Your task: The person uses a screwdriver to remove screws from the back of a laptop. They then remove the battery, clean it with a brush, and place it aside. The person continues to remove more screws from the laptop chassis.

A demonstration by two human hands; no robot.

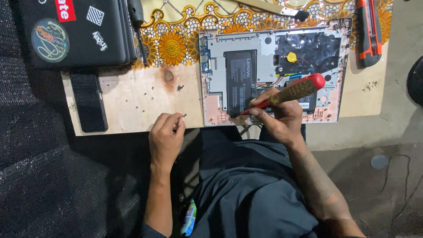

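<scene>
An opened laptop base (326,112) lies bottom-up on a plywood board (132,97), its black battery (240,79) and circuit parts exposed. My right hand (280,117) grips a screwdriver (291,91) with a red and amber handle, its tip down at the laptop's near edge below the battery. My left hand (166,136) rests at the board's front edge, pinching a tiny dark screw (183,115) between thumb and fingertips. A few more small screws (179,87) lie scattered on the board.
A black laptop with stickers (70,31) sits at the back left, a black strap-like piece (89,102) below it. An orange utility knife (369,31) lies at the back right, a brush-like tool (275,9) on the sunflower-patterned cloth (174,46). Concrete floor on the right.
</scene>
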